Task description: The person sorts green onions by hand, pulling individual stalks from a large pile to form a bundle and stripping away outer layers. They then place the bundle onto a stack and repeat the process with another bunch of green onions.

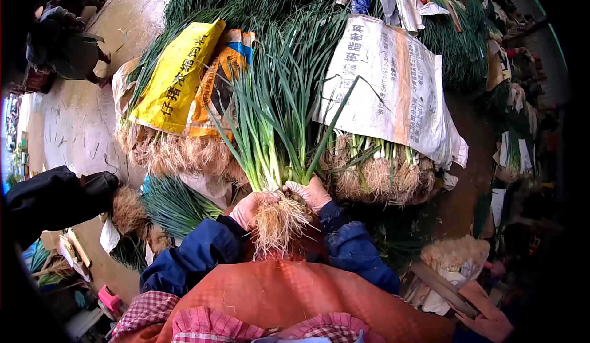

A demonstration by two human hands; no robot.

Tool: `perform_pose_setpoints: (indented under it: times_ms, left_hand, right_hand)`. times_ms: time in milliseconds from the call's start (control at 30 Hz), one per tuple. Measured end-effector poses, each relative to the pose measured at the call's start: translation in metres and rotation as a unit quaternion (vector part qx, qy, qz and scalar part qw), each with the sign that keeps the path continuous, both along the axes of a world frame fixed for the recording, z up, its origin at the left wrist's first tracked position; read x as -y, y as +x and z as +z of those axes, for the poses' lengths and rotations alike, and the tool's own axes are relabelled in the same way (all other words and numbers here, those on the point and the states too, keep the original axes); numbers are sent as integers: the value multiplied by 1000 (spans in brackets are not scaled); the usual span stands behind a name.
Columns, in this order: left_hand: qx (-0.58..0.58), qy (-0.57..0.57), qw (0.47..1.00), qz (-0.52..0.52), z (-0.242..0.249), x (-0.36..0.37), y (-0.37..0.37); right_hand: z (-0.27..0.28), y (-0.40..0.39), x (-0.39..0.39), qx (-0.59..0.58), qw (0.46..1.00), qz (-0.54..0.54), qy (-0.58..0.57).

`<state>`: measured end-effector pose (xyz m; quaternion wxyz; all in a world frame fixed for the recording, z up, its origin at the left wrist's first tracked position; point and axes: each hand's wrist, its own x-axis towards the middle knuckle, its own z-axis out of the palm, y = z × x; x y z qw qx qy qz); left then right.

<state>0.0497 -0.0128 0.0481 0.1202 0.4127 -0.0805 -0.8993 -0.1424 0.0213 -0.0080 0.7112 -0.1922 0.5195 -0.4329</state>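
Note:
A bunch of green onions (267, 140) stands upright in front of me, leaves pointing away and pale, tangled roots (279, 223) hanging toward my body. My left hand (251, 209) is closed around the left side of its white stems. From the right, my right hand (313, 192) grips the same bunch near the base. Both thumbs meet close together at the stems. Just beyond lie bigger heaps of green onions, partly covered by a yellow printed sack (175, 79), an orange sack (206, 100) and a white printed sack (393, 85).
Another bundle of green onions (178, 205) lies at my left. A person in dark clothing (67, 48) is at the upper left, and a dark sleeve-like shape (58, 198) juts in below. A wooden bar (442, 288) sits at lower right. My orange apron (307, 294) covers my lap.

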Motion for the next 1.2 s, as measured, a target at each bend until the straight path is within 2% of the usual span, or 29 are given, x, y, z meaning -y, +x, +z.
perform_pose_setpoints:
  times_ms: [100, 167, 200, 233, 267, 300, 367, 400, 433, 467, 500, 533, 567, 600, 667, 700, 733, 767, 800, 833, 867, 900, 967, 1000, 1033, 1067, 1100, 1133, 1200]
  left_hand:
    - [-49, -135, 990, 10, -10, -5, 6]
    - [5, -114, 993, -14, -35, -1, 18]
    - [1, -329, 944, -4, -24, -2, 16]
    - [-2, -528, 849, 8, -13, -2, 15]
    - [-46, -311, 949, 24, -20, 3, 17]
    - [-88, -71, 993, 40, -20, 4, 19]
    - [-47, -203, 977, 51, -2, -1, 12]
    - [-59, -151, 985, 55, -9, -1, 13]
    - [-69, -97, 991, 61, -15, 0, 13]
    - [-76, -43, 994, 67, -13, 3, 10]
    - [-135, 115, 980, 87, -11, 11, 8]
    - [19, -158, 986, 47, -1, -3, 5]
    - [6, -200, 979, 40, -8, -8, 5]
    - [-7, -243, 969, 33, -22, -9, 7]
    - [-29, -50, 996, 62, -12, -2, 3]
    - [-197, 101, 969, 107, -3, 7, -2]
    - [-61, -84, 993, 54, 1, 1, -4]
    - [-6, -159, 987, 32, 1, -2, -3]
    - [57, -230, 972, 8, 0, -6, -3]
    - [34, -197, 980, 19, -5, -5, -3]
    - [-10, -144, 989, 34, -5, -3, -6]
    - [-51, -88, 994, 49, -2, 1, -9]
    - [-165, 68, 980, 89, 9, 2, -15]
    - [-158, 92, 978, 100, 1, 1, -16]
    - [-108, -5, 991, 73, -9, -1, -12]
    - [-48, -98, 993, 43, -18, -4, -8]
    - [-69, -111, 990, 54, 9, 4, -13]
    - [-92, -80, 991, 62, 4, 3, -8]
    - [-136, -16, 988, 76, -6, 4, 0]
  right_hand:
    - [14, -2, 4, -34, 999, 22, 9]
    - [16, -3, -1, -57, 997, 40, -16]
    - [32, -8, -5, 16, 1000, 7, -22]
    - [48, -12, -10, 89, 995, -24, -27]
    - [63, -22, -12, 150, 985, -84, -15]
    - [72, -29, -17, 211, 967, -145, 3]
    - [81, -40, -14, 205, 946, -228, -101]
    - [91, -42, -10, 202, 931, -297, -65]
    - [89, -50, -5, 232, 920, -292, -121]
    - [94, -55, -5, 223, 918, -308, -110]
    - [100, -59, -4, 212, 917, -323, -101]
    - [107, -56, -4, 192, 929, -310, -70]
    - [97, -54, -10, 207, 945, -252, -25]
    - [73, -45, -14, 152, 963, -219, -32]
    - [45, -12, -18, 27, 991, -130, -19]
    - [37, 4, -24, -42, 996, -76, 4]
    - [3, 12, -33, -79, 995, -56, -5]
    - [11, 8, -34, -19, 997, -51, 57]
    - [24, 2, -34, -74, 997, -9, 6]
    - [39, -6, -33, -131, 990, 31, -46]
    - [53, -11, -35, 8, 998, -10, 67]
    - [66, -20, -32, 72, 991, -5, 114]
    - [71, -15, -31, 38, 994, -85, 49]
    - [72, -10, -29, 52, 991, -118, 45]
    - [80, -4, -31, 77, 980, -168, 66]
    - [80, -8, -41, 135, 977, -153, 64]
    - [88, -15, -46, 190, 970, -136, 64]
    - [98, -22, -47, 237, 959, -149, 49]
    - [99, -35, -47, 183, 959, -211, 45]
